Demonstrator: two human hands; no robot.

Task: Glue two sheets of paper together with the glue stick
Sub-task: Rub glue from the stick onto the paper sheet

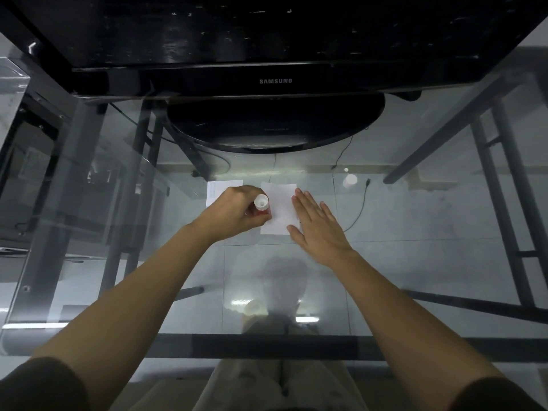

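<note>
**Colours on the glass desk**

Red glue stick (261,209) with white end. Plain white sheet (278,209); second white sheet (218,191) with faint bluish print. Glossy black monitor (267,81), silver lettering. Dark sleeves (41,384), pale beige trousers (246,387).

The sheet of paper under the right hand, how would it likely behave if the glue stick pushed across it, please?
The sheet looks thin and lies on smooth glass, so it would probably slide or wrinkle. The flat right hand on its edge likely pins it while the left hand works the glue stick.

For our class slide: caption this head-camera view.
Left hand grips red glue stick on white paper sheet; flat right hand steadies it.
</note>
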